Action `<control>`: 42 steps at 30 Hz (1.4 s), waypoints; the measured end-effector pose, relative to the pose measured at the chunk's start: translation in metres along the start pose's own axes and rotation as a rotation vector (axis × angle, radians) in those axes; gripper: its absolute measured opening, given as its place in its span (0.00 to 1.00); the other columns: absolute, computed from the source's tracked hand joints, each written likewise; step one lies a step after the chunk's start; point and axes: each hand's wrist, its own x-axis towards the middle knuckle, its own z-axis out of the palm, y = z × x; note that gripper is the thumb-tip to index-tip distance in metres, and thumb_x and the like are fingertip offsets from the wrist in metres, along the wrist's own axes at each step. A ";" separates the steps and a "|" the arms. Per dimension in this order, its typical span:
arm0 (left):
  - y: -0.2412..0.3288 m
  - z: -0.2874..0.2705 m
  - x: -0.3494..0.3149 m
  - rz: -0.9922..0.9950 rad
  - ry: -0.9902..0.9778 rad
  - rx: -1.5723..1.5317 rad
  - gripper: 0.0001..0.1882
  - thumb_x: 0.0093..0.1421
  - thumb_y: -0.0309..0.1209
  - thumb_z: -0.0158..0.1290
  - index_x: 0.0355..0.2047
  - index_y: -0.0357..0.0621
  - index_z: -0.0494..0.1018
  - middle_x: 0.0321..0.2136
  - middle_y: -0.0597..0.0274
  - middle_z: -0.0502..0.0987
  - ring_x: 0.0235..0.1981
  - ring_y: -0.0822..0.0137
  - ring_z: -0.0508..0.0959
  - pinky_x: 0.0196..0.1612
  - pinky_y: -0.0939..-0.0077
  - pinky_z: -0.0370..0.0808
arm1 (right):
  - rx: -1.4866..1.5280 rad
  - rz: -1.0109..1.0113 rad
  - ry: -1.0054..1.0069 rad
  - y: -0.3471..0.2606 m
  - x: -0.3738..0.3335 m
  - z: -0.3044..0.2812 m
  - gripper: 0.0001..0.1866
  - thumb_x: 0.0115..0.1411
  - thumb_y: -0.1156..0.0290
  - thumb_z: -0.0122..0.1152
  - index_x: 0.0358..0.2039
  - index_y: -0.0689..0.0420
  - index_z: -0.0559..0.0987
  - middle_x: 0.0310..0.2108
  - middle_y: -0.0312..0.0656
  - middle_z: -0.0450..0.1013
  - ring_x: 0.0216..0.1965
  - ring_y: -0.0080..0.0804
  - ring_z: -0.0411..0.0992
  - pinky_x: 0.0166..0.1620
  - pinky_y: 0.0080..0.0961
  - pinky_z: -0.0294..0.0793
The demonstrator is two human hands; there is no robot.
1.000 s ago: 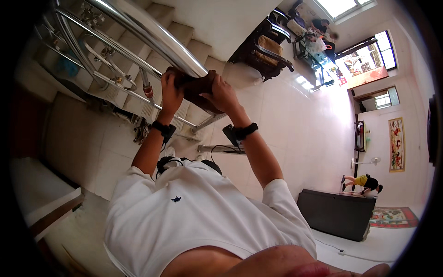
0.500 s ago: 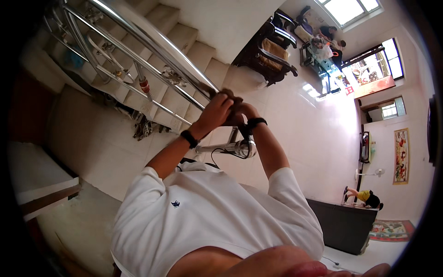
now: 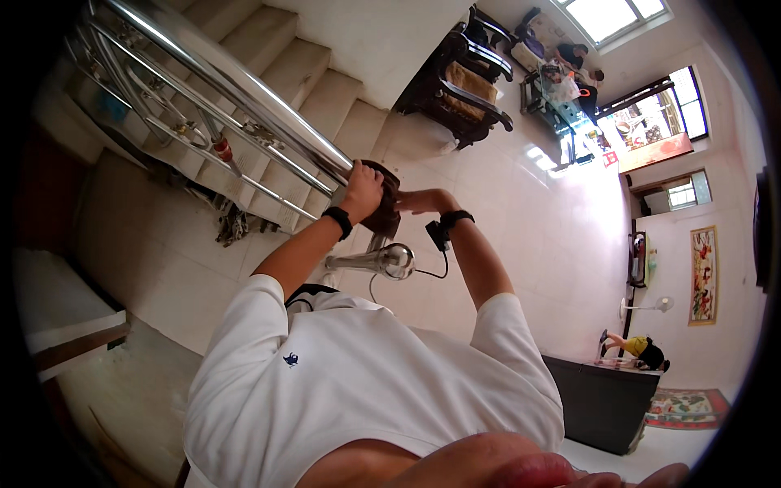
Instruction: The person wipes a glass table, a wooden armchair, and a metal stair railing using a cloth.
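My left hand [image 3: 364, 193] is closed over a dark brown cloth-like piece [image 3: 382, 218] at the lower end of the shiny steel handrail [image 3: 268, 110]. Its exact kind is hard to make out. From the other side my right hand [image 3: 425, 201] reaches in, fingers stretched out and tips at the brown piece's edge. Whether they press on it, I cannot tell. Just below the hands is a steel post with a round ball top [image 3: 397, 262]. A small black device [image 3: 438, 236] with a cable hangs at my right wristband.
Beige stairs [image 3: 305, 89] rise behind the railing at the left. A dark carved wooden chair [image 3: 468, 89] stands beyond, near a glass table [image 3: 569, 114] with people by it. At the right are a black cabinet [image 3: 598, 403] and a white fan [image 3: 651, 305].
My right hand has drawn away to the right from my left and its fingers have straightened. More of the brown piece shows between them. The view has shifted slightly.
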 end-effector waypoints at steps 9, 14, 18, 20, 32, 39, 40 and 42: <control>0.032 0.058 -0.040 0.166 0.275 -0.152 0.17 0.58 0.34 0.47 0.47 0.42 0.71 0.45 0.58 0.71 0.51 0.60 0.68 0.62 0.63 0.57 | 0.202 -0.214 0.334 -0.014 0.029 0.113 0.27 0.59 0.63 0.60 0.56 0.60 0.68 0.50 0.47 0.72 0.50 0.37 0.69 0.54 0.31 0.68; 0.029 0.029 -0.051 0.307 0.269 -0.525 0.11 0.55 0.32 0.50 0.37 0.40 0.73 0.36 0.53 0.74 0.45 0.55 0.72 0.59 0.62 0.63 | 0.106 -0.468 0.491 0.048 0.037 0.149 0.29 0.57 0.68 0.64 0.59 0.56 0.66 0.54 0.46 0.69 0.54 0.35 0.67 0.59 0.31 0.65; -0.005 0.032 -0.078 0.135 -0.447 -0.735 0.15 0.59 0.35 0.47 0.37 0.35 0.74 0.30 0.42 0.78 0.36 0.46 0.79 0.46 0.56 0.73 | -0.015 -0.158 0.450 0.023 0.040 0.157 0.26 0.59 0.48 0.57 0.46 0.58 0.77 0.43 0.52 0.76 0.47 0.46 0.74 0.49 0.38 0.73; -0.028 0.057 -0.078 0.098 -0.485 -0.914 0.20 0.62 0.40 0.45 0.40 0.32 0.73 0.33 0.38 0.79 0.38 0.41 0.78 0.44 0.54 0.74 | -0.234 0.184 0.779 0.000 0.036 0.164 0.39 0.57 0.32 0.44 0.31 0.60 0.82 0.29 0.54 0.78 0.35 0.53 0.77 0.38 0.46 0.77; 0.010 0.121 -0.090 -0.329 -0.505 -2.172 0.30 0.66 0.56 0.40 0.61 0.53 0.61 0.58 0.68 0.63 0.57 0.75 0.65 0.58 0.70 0.64 | -0.597 -0.216 0.855 -0.044 0.023 0.089 0.44 0.45 0.57 0.70 0.59 0.60 0.59 0.52 0.48 0.66 0.53 0.47 0.66 0.54 0.42 0.67; 0.021 0.119 -0.114 -0.361 -0.729 -2.038 0.36 0.65 0.60 0.37 0.67 0.55 0.52 0.60 0.66 0.64 0.59 0.70 0.65 0.59 0.66 0.63 | -0.391 -0.107 0.971 -0.031 0.036 0.126 0.39 0.49 0.59 0.66 0.59 0.58 0.61 0.53 0.51 0.66 0.55 0.49 0.65 0.54 0.40 0.66; 0.020 0.117 -0.117 -0.378 -0.727 -2.040 0.36 0.65 0.60 0.37 0.67 0.55 0.52 0.60 0.66 0.64 0.59 0.70 0.65 0.59 0.66 0.63 | -0.371 -0.011 0.932 -0.031 0.034 0.132 0.37 0.52 0.58 0.65 0.59 0.56 0.62 0.52 0.51 0.68 0.54 0.48 0.66 0.53 0.39 0.68; 0.021 0.112 -0.113 -0.334 -0.703 -1.914 0.38 0.65 0.60 0.38 0.67 0.52 0.52 0.61 0.65 0.64 0.58 0.69 0.66 0.58 0.64 0.65 | -0.130 -0.016 0.789 0.002 0.037 0.140 0.33 0.53 0.60 0.63 0.58 0.55 0.64 0.48 0.54 0.71 0.51 0.51 0.69 0.51 0.40 0.70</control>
